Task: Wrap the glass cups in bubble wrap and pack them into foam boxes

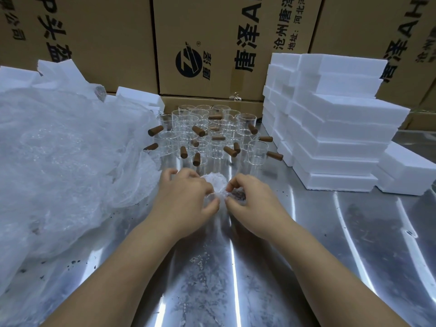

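A glass cup wrapped in bubble wrap lies on the steel table between my two hands. My left hand grips the wrap from the left, thumb and fingers pinching its near edge. From the right, my right hand pinches the same wrap; a brown handle shows dimly under its fingers. Behind them stand several clear glass cups with brown wooden handles. White foam boxes are stacked at the right.
A big heap of bubble wrap in a plastic bag fills the left side. Loose foam pieces lie behind it. Printed cardboard cartons wall off the back. The steel table runs toward me.
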